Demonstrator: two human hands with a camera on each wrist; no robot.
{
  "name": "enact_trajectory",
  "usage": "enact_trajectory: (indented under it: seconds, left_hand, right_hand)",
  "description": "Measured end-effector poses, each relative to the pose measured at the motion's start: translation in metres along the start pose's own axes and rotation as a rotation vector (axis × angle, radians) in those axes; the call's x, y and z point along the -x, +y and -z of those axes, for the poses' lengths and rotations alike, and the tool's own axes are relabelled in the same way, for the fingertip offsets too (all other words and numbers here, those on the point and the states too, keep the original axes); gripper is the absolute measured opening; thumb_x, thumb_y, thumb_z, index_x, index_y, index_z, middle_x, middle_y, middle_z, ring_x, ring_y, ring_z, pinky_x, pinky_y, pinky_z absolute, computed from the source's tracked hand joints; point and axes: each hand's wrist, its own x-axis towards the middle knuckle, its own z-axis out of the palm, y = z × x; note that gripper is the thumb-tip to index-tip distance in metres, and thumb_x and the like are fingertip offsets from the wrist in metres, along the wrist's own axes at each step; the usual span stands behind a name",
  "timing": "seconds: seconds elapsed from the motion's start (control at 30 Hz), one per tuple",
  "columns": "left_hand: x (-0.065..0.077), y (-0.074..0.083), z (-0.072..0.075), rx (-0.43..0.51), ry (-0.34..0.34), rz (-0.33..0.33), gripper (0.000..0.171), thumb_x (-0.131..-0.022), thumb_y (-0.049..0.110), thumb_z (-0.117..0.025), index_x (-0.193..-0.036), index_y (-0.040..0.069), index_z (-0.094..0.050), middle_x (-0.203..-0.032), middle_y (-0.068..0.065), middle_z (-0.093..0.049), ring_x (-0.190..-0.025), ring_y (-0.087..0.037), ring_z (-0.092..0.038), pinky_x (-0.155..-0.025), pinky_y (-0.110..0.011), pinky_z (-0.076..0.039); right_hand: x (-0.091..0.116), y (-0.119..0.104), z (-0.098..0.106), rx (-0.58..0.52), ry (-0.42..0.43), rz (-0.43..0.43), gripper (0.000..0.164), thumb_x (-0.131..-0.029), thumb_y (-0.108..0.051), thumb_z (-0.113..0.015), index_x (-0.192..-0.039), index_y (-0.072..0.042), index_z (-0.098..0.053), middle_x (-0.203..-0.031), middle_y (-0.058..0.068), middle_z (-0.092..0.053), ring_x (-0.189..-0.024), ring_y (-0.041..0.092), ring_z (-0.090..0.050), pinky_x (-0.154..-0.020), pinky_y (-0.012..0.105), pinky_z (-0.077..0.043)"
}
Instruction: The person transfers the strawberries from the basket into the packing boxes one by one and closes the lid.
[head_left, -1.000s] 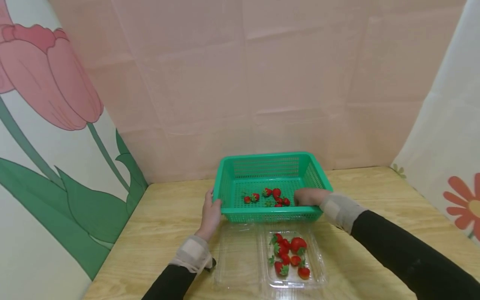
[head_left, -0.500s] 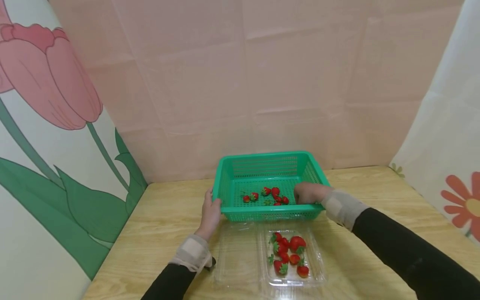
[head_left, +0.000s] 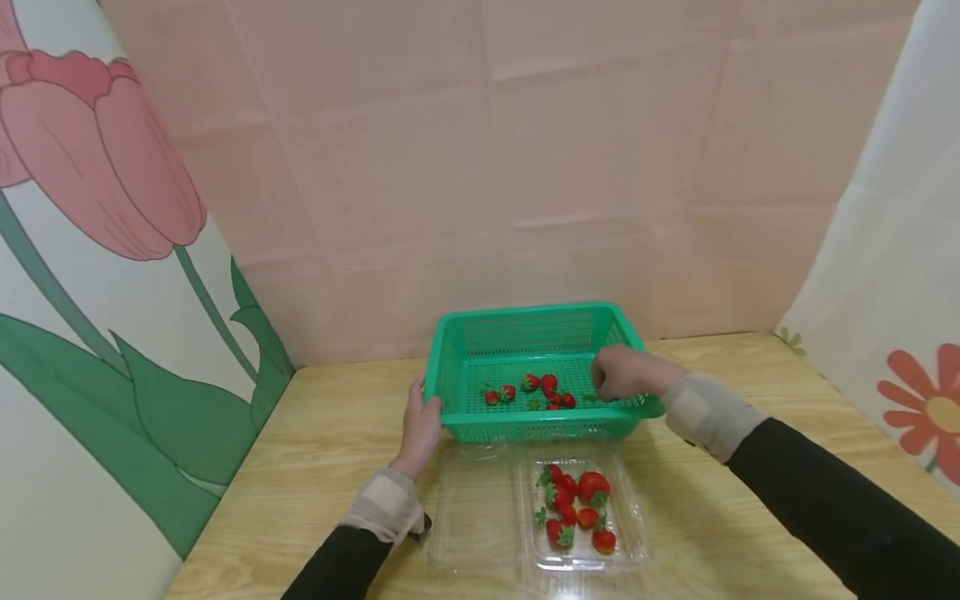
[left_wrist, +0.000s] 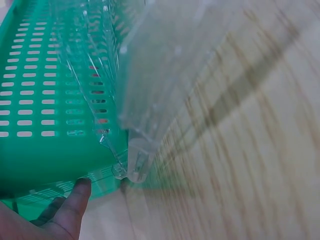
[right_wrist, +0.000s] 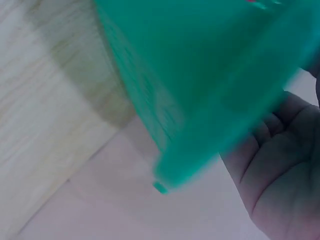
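A green perforated basket (head_left: 536,427) stands at the back of the table, with several strawberries (head_left: 549,382) on its floor. My left hand (head_left: 421,429) grips its left side near the front corner, the thumb (left_wrist: 75,202) against the wall in the left wrist view. Over the basket's right part, my right hand (head_left: 621,372) has curled fingers; a green leafy tip (head_left: 590,397) shows by them, apparently of a pinched strawberry whose red fruit is hidden. In the right wrist view the basket rim (right_wrist: 220,135) covers the fingertips. Nearer me lies an opened clear plastic clamshell (head_left: 633,533).
Several strawberries (head_left: 558,496) lie in the clamshell's right half, and its lid (head_left: 476,517) lies flat at the left. A pink sheet (head_left: 480,167) hangs behind the wooden table (head_left: 300,467); printed cloths flank it left and right.
My right hand, low in the basket's front right, has risen slightly and shifted right. The left hand keeps its hold on the basket, which has barely moved.
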Motion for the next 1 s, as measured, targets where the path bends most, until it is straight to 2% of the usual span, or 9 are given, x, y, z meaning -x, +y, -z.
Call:
enact_trajectory:
  seconds: [0.07, 0.1, 0.17, 0.23, 0.3, 0.4, 0.77, 1.0]
  left_hand:
    - [0.0, 0.0, 0.0, -0.002, 0.004, 0.004, 0.053, -0.096, 0.008, -0.037, -0.148, 0.006, -0.029, -0.142, -0.019, -0.043, -0.128, -0.032, -0.042, -0.104, -0.05, -0.034]
    - [0.0, 0.0, -0.001, -0.004, 0.008, 0.005, 0.053, -0.096, 0.008, -0.038, -0.148, 0.005, -0.029, -0.142, -0.019, -0.043, -0.128, -0.032, -0.042, -0.104, -0.05, -0.034]
    - [0.001, 0.0, -0.001, -0.004, 0.013, 0.007, 0.054, -0.095, 0.008, -0.038, -0.148, 0.005, -0.029, -0.141, -0.019, -0.044, -0.128, -0.032, -0.043, -0.104, -0.05, -0.034]
    - [0.001, -0.001, -0.001, -0.008, 0.015, 0.008, 0.054, -0.095, 0.008, -0.038, -0.148, 0.005, -0.03, -0.14, -0.019, -0.044, -0.127, -0.032, -0.043, -0.103, -0.05, -0.035]
    - [0.001, 0.0, -0.002, -0.007, 0.017, 0.009, 0.054, -0.095, 0.008, -0.038, -0.148, 0.005, -0.03, -0.14, -0.02, -0.045, -0.126, -0.032, -0.044, -0.103, -0.05, -0.035]
    - [0.0, 0.0, -0.001, -0.003, 0.015, 0.007, 0.054, -0.095, 0.009, -0.038, -0.148, 0.005, -0.03, -0.14, -0.019, -0.045, -0.127, -0.032, -0.044, -0.104, -0.05, -0.035]
    - [0.001, 0.001, -0.001, -0.008, 0.014, 0.01, 0.054, -0.095, 0.008, -0.038, -0.149, 0.005, -0.029, -0.141, -0.019, -0.044, -0.128, -0.032, -0.042, -0.104, -0.05, -0.034]
    - [0.001, 0.002, -0.002, -0.016, 0.03, 0.014, 0.054, -0.095, 0.009, -0.039, -0.148, 0.005, -0.03, -0.14, -0.018, -0.046, -0.127, -0.031, -0.044, -0.104, -0.049, -0.035]
  right_hand:
    - [-0.002, -0.014, 0.008, 0.027, -0.005, -0.082, 0.03, -0.066, 0.007, -0.057, -0.056, -0.014, -0.038, -0.056, -0.006, -0.025, -0.052, 0.011, -0.021, -0.048, 0.029, -0.022]
    - [-0.002, -0.02, 0.011, 0.056, -0.015, -0.125, 0.027, -0.066, 0.008, -0.06, -0.057, -0.01, -0.042, -0.055, -0.003, -0.03, -0.052, 0.013, -0.026, -0.047, 0.03, -0.026]
    - [0.006, -0.025, 0.016, 0.032, 0.008, -0.121, 0.017, -0.069, 0.006, -0.062, -0.064, -0.006, -0.051, -0.061, 0.0, -0.043, -0.057, 0.016, -0.037, -0.05, 0.032, -0.035]
    - [0.014, -0.027, 0.021, -0.007, 0.028, -0.11, 0.007, -0.074, 0.002, -0.063, -0.077, -0.005, -0.061, -0.074, 0.001, -0.056, -0.068, 0.018, -0.048, -0.059, 0.034, -0.044]
    - [0.021, -0.032, 0.026, -0.015, 0.047, -0.085, 0.008, -0.077, -0.001, -0.064, -0.084, -0.005, -0.065, -0.081, 0.002, -0.06, -0.074, 0.02, -0.053, -0.064, 0.037, -0.048]
    - [0.027, -0.044, 0.033, -0.004, 0.065, -0.092, 0.007, -0.079, -0.003, -0.066, -0.085, -0.007, -0.066, -0.083, -0.001, -0.061, -0.076, 0.019, -0.054, -0.066, 0.037, -0.048]
    - [0.042, -0.09, 0.028, 0.002, 0.121, 0.07, 0.014, -0.076, 0.002, -0.068, -0.082, -0.01, -0.066, -0.078, -0.006, -0.06, -0.065, 0.01, -0.048, -0.063, 0.03, -0.045]
    - [0.042, -0.109, 0.019, -0.009, 0.07, 0.111, 0.016, -0.077, 0.005, -0.07, -0.086, -0.009, -0.068, -0.086, -0.005, -0.064, -0.07, 0.01, -0.052, -0.064, 0.028, -0.047]
